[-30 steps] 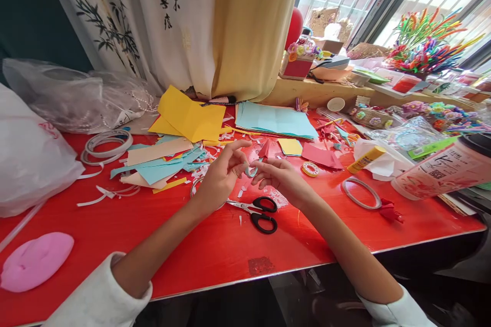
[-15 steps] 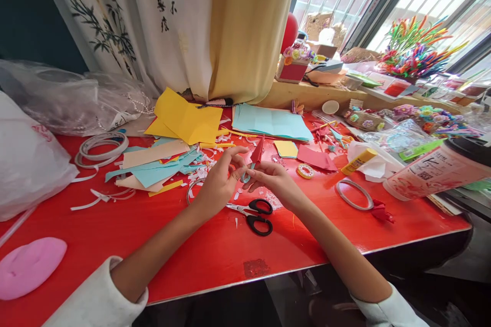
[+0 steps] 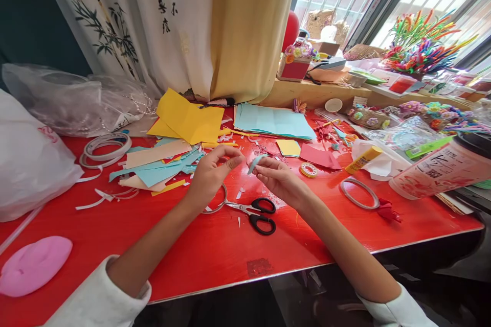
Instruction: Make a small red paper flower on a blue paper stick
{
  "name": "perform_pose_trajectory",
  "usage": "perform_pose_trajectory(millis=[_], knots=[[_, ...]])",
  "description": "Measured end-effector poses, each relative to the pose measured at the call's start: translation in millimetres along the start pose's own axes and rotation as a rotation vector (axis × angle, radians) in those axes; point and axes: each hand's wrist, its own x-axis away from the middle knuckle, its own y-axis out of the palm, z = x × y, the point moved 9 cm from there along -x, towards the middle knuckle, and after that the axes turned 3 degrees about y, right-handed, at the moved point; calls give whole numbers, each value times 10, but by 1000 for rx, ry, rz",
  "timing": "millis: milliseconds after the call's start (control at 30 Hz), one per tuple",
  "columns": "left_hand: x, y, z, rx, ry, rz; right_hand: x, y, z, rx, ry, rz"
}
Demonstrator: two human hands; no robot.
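Note:
My right hand [image 3: 279, 178] holds a small curved strip of light blue paper [image 3: 256, 163] between thumb and fingers, above the red table. Just left of it, my left hand [image 3: 213, 173] is closed, thumb tip against the fingers; what it pinches, if anything, does not show. A gap separates the two hands. Scissors with black handles [image 3: 262, 217] lie below them, blades pointing left. The blades touch or overlap a ring of tape [image 3: 222, 199], partly hidden behind my left wrist. Small white paper scraps lie around the hands.
Yellow paper [image 3: 190, 117] and light blue sheets [image 3: 274, 120] lie at the back. Paper offcuts [image 3: 157, 171] and tape rolls [image 3: 105, 148] are on the left. At right are a glue stick [image 3: 362, 160], a tape ring [image 3: 358, 193] and a large cup [image 3: 433, 171].
My hands have drawn apart. The red folded paper that stood up between them is no longer visible there; the light blue strip stays in my right hand. The view has shifted slightly.

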Motion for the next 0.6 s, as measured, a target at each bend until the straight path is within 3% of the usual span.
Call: perform_pose_trajectory(millis=[267,467,600], knots=[[11,29,-74,152,-50,27,-15,-67,15,105,-27,74],[-52,-91,-19,191,2,75,37,-184,-289,629,-373,274],[-66,-125,11,204,16,87,-126,26,-290,1049,-436,178]])
